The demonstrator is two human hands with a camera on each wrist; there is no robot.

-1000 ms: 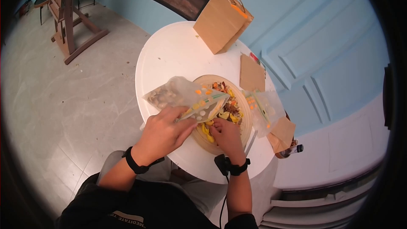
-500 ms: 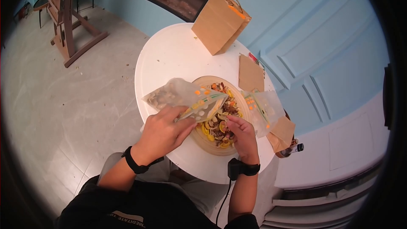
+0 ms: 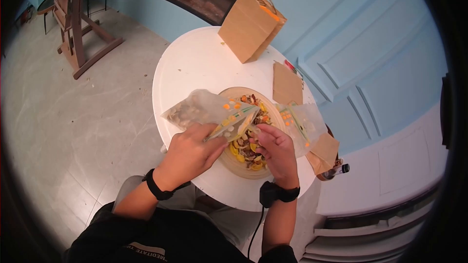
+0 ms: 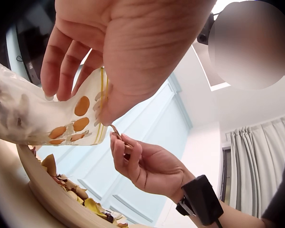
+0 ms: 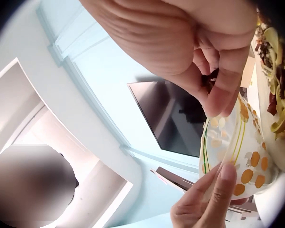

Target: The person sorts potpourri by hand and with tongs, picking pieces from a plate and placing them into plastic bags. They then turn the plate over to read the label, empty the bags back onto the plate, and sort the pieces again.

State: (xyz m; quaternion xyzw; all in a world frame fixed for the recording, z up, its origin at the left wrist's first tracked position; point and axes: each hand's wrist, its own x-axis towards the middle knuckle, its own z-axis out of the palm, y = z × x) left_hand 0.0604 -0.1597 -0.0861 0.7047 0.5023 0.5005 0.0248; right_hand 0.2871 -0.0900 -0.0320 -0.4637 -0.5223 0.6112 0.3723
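Note:
My left hand [image 3: 191,152] grips the mouth edge of a translucent zip bag [image 3: 202,104] with orange spots, thumb on one side and fingers on the other. Pale brownish pieces lie toward the bag's far end, and its mouth gapes toward my right hand. My right hand [image 3: 279,152] pinches a small dark brown dried piece [image 5: 210,80] between thumb and fingers, right at the bag's opening. Beneath both hands is a round wooden tray [image 3: 233,168], heaped with mixed dried pieces [image 3: 251,153], yellow, orange and brown. Part of the heap is hidden by the bag.
A second spotted zip bag [image 3: 312,122] lies right of the tray. Beyond it are a flat brown paper piece [image 3: 287,84], a folded paper bag [image 3: 325,153] and a dark-capped bottle [image 3: 336,172]. An upright paper bag [image 3: 249,29] stands at the back of the white table [image 3: 180,73].
My right hand has risen from the heap, swung right, then come back up to the bag's mouth with a dried piece in its fingers. My left hand keeps its grip on the bag.

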